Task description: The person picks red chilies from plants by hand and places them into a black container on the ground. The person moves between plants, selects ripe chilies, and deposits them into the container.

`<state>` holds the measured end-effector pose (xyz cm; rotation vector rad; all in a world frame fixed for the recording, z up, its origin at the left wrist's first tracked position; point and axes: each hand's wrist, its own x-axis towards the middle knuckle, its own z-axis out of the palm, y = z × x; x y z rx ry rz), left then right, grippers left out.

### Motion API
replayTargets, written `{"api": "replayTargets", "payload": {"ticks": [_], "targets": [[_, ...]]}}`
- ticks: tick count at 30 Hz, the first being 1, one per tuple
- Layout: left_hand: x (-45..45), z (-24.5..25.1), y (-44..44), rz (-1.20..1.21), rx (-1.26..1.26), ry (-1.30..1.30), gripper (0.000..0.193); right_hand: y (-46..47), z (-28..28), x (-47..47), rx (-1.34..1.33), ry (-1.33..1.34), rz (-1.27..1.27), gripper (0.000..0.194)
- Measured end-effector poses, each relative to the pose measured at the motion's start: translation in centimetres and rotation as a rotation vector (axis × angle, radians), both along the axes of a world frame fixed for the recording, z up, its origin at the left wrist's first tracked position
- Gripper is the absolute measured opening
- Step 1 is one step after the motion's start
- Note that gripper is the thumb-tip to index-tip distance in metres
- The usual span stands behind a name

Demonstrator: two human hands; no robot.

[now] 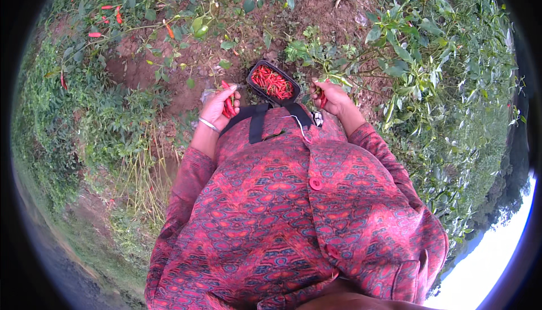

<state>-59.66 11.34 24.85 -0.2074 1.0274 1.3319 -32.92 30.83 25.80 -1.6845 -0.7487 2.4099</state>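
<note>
Several red chili peppers are gripped in my left hand, which has a pale bangle at the wrist. My right hand holds red chilies too, partly hidden by its fingers. Between the hands, in front of my waist, a dark rectangular container is filled with red chilies. A chili branch with green leaves reaches close to my right hand. Neither hand touches the container.
Chili plants stand on the right, some with pale, curled leaves. Upper left, another plant bears red chilies and a green one. Reddish bare soil shows between them. Dry stems lie at the lower left.
</note>
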Motion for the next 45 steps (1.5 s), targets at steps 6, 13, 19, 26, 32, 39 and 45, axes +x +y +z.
{"api": "replayTargets", "payload": {"ticks": [6,13,19,26,32,39,45], "targets": [[2.3,-5.1,2.3,-0.203,-0.085,-0.057,0.011,-2.4,-1.6,-1.0,-0.075,-0.009,0.014,0.012],[4.8,-11.2,5.3,-0.212,-0.259,-0.063,0.007,-3.4,-2.5,-4.8,-0.118,0.028,0.157,0.010],[7.8,-16.5,8.8,-0.152,-0.362,-0.023,0.005,-3.9,-9.6,-3.8,-0.152,-0.182,0.057,0.010],[8.0,-22.7,11.3,-0.139,-0.517,0.031,0.028,-6.4,-11.6,-5.9,-0.068,-0.205,0.035,0.021],[6.7,-27.0,6.4,-0.341,-0.385,0.598,0.054,-10.0,-10.8,-7.1,-0.230,-0.165,-0.008,0.009],[4.8,-21.4,-4.2,-0.924,-0.350,1.114,0.023,-12.4,-13.3,-8.4,-0.420,-0.098,-0.076,0.010],[5.4,-19.4,-7.5,-1.082,-0.333,1.345,0.017,-8.6,-23.3,-5.4,-0.214,-0.352,-0.456,0.015]]}}
